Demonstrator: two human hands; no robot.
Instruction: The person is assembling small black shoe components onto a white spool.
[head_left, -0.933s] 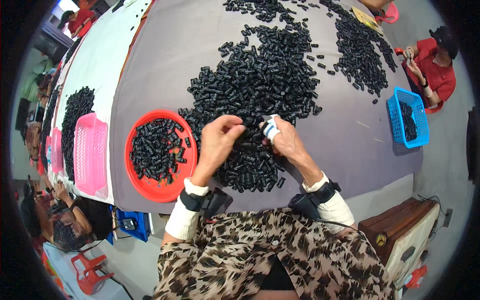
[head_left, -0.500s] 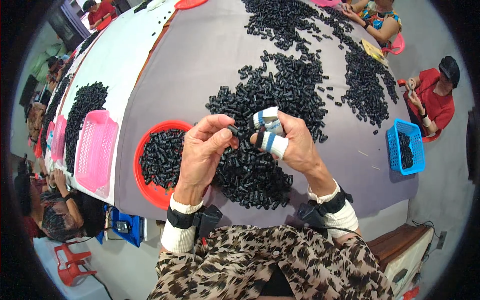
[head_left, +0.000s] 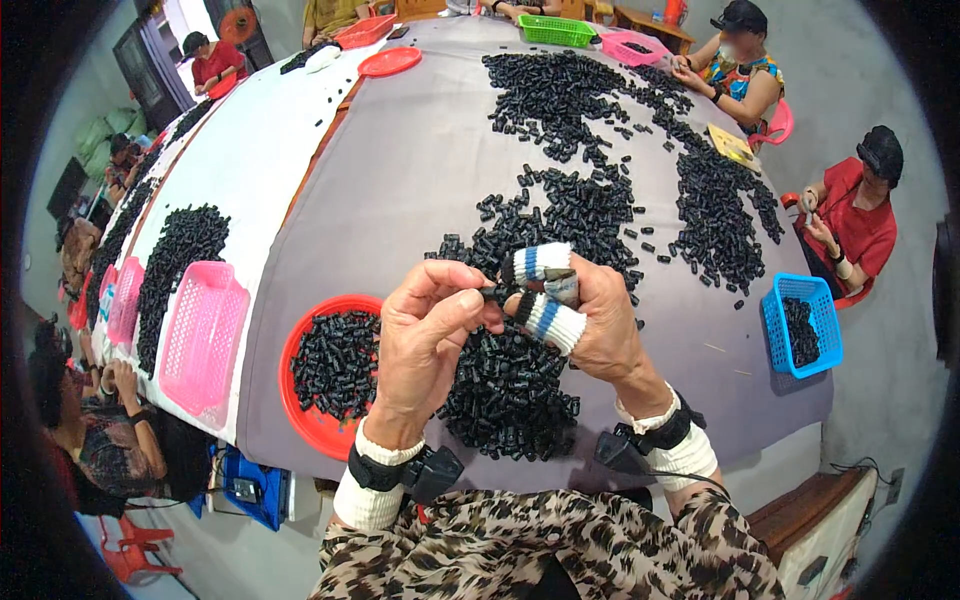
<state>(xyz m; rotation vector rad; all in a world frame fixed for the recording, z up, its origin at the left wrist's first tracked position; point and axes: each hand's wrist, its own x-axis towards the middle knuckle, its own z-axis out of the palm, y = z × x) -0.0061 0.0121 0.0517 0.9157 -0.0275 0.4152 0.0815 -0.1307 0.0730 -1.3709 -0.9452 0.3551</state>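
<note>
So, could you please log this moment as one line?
Left hand: pinching black cylindrical piece | Right hand: striped finger sleeves, close beside piece | Red round tray: holding similar pieces

Pink lattice basket (head_left: pixel 205 335), green basket (head_left: pixel 557 36)

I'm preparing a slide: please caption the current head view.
Left hand pinches a small dark piece beside the finger-wrapped right hand, above piled black parts.
</note>
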